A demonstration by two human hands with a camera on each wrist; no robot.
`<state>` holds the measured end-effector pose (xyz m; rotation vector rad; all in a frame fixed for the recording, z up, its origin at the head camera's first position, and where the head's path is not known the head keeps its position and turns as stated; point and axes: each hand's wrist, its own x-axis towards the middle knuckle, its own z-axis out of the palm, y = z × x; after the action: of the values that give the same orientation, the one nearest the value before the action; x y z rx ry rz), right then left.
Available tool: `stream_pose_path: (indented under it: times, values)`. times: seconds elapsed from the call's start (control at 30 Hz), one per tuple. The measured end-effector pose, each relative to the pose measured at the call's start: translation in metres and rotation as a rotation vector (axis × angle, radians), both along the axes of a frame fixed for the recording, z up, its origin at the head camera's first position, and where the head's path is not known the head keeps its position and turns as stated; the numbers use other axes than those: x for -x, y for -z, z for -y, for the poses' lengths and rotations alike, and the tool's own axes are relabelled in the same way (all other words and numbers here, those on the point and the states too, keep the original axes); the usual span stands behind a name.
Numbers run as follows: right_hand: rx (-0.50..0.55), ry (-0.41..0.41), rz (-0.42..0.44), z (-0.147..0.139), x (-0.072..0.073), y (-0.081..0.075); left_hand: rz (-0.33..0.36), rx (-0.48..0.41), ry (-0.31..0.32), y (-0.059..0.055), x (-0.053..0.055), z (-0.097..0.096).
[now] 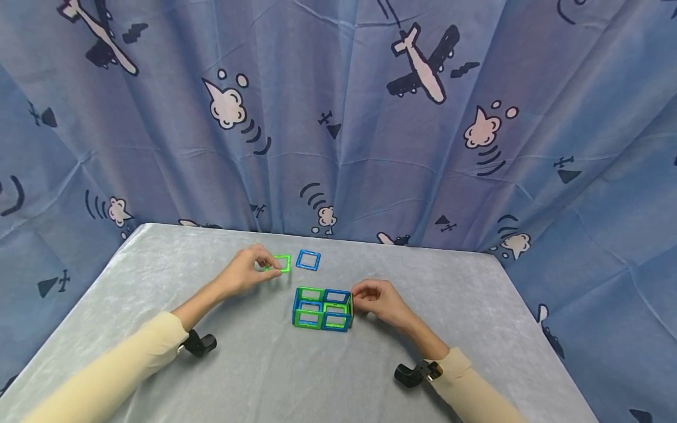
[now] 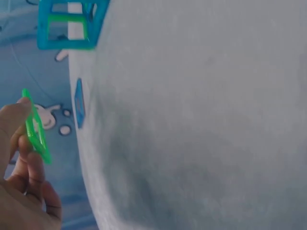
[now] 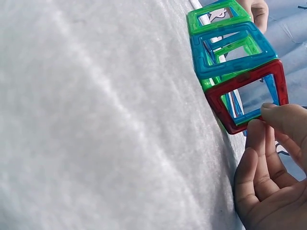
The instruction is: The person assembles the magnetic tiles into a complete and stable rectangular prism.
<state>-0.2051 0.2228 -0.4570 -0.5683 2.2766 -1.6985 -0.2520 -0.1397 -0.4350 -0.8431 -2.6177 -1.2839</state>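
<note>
Between thumb and fingers, my left hand (image 1: 250, 269) pinches a green square magnetic tile (image 2: 37, 130), an open frame held left of a loose blue square tile (image 1: 308, 260). A box-like structure (image 1: 322, 309) of green and blue square tiles stands on the table, two tiles long. At its right end my right hand (image 1: 384, 302) pinches the edge of a red square tile (image 3: 245, 78), which closes off that end. In the right wrist view the thumb lies on the red tile's corner and the fingertips are below it.
A grey-white cloth covers the table (image 1: 254, 364). Behind its far edge hangs a blue curtain (image 1: 338, 117) printed with aeroplanes and clouds. Each wrist carries a small black camera, such as the one on the right wrist (image 1: 409, 376).
</note>
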Motion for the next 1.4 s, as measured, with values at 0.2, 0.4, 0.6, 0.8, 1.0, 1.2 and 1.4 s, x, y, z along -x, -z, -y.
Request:
stream_pose_path:
  times: [0.2,0.4,0.6,0.8,1.0,1.2,1.4]
  values:
    - [0.004,-0.012,-0.020,0.000,0.000,0.001,-0.010,-0.028,0.041,-0.005,-0.012,-0.008]
    - [-0.010,-0.009,-0.017,0.001,-0.001,-0.001,0.012,-0.030,0.064,-0.009,-0.024,-0.019]
    - [0.000,-0.014,-0.017,0.001,-0.001,-0.001,0.015,-0.018,0.084,-0.014,-0.035,-0.030]
    - [0.012,-0.019,-0.017,0.001,-0.001,-0.002,-0.010,0.001,0.101,-0.017,-0.044,-0.040]
    - [-0.003,-0.013,-0.022,0.000,-0.001,0.000,-0.003,0.008,0.120,-0.021,-0.053,-0.050]
    - [0.001,-0.016,-0.030,0.000,0.000,0.001,-0.021,0.058,0.120,-0.018,-0.057,-0.057]
    - [0.002,-0.011,-0.015,0.000,-0.001,0.000,-0.034,0.065,0.125,-0.015,-0.059,-0.060]
